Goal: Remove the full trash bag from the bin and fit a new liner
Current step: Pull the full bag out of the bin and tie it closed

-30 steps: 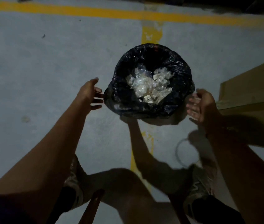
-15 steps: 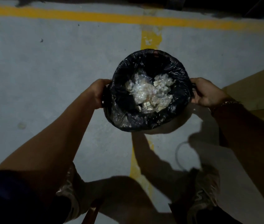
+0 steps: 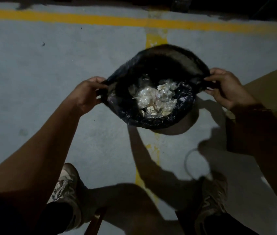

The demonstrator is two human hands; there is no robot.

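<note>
Now your left hand [image 3: 87, 92] and right hand [image 3: 226, 89] each pinch an opposite edge of the black trash bag [image 3: 125, 106] at centre frame, stretching its mouth wide, apparently to free it; crumpled clear waste [image 3: 153, 99] sits inside.

Trash bag [image 3: 151, 116] between hands, wrappers [image 3: 153, 99] inside, perhaps bin beneath

bin under black bag [image 3: 151, 116] hidden; bag's far rim blurred

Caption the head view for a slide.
Both hands, left and right, grip the black trash bag's rim.
</note>
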